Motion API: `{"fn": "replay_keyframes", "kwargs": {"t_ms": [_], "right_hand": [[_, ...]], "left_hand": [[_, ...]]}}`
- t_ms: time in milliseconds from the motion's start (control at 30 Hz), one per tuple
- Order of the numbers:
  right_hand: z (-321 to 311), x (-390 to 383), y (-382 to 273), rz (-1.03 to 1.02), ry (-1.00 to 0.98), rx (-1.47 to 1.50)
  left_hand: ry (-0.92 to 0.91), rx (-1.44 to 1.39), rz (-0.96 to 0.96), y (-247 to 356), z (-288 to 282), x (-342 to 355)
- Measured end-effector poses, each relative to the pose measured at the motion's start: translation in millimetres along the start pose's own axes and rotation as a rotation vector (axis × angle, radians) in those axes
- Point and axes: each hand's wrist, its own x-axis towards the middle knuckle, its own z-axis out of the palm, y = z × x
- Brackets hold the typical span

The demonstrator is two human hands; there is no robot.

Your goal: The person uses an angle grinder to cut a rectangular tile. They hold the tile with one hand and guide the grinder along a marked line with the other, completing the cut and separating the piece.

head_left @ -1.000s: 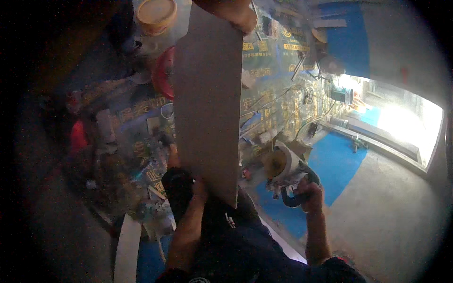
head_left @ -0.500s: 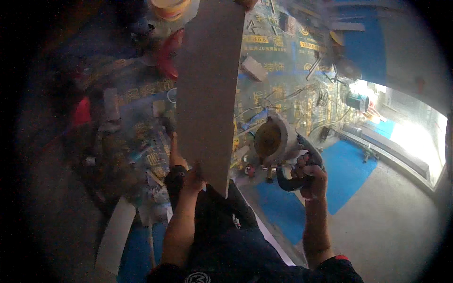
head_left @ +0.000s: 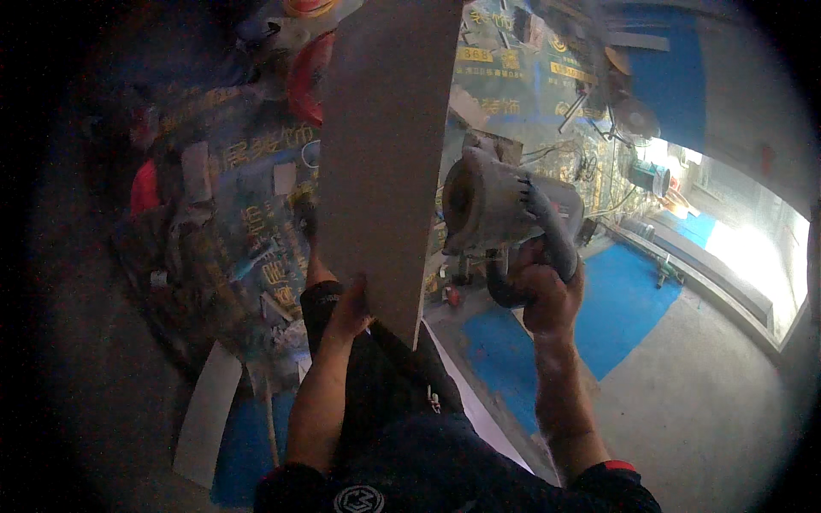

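Observation:
A long, flat grey board [head_left: 380, 162] stretches away from my waist through the middle of the view. My left hand [head_left: 349, 309] grips its near left edge, with the fingers partly hidden behind the board. To the right of the board, my right hand [head_left: 547, 286] is closed round the dark looped handle of a handheld power tool that looks like a circular saw [head_left: 496, 201]. Its round housing faces the board's right edge, close to it. Whether the two touch, I cannot tell.
Printed protective sheeting [head_left: 278, 184] covers much of the floor, with offcuts and cables on it. Blue sheets [head_left: 629, 299] lie to the right. A red basin [head_left: 312, 81] is beyond the board's left side, and a pale panel [head_left: 208, 410] lies at lower left. A bright opening [head_left: 757, 265] is far right.
The saw has moved up and left, nearer the board, and has turned. My view has shifted slightly; a hand seen at the board's far end before is out of view.

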Motion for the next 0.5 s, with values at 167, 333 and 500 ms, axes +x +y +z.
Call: {"fn": "replay_keyframes", "kwargs": {"t_ms": [167, 333, 500], "right_hand": [[8, 2, 2, 0.003, -0.01, -0.016], [12, 2, 3, 0.02, 0.003, -0.01], [1, 6, 17, 0.021, -0.033, -0.06]], "left_hand": [[0.001, 0.037, 0.071, 3, 8, -3], [0.093, 0.385, 0.117, -3, -15, 2], [-0.013, -0.276, -0.034, -4, -11, 8]]}}
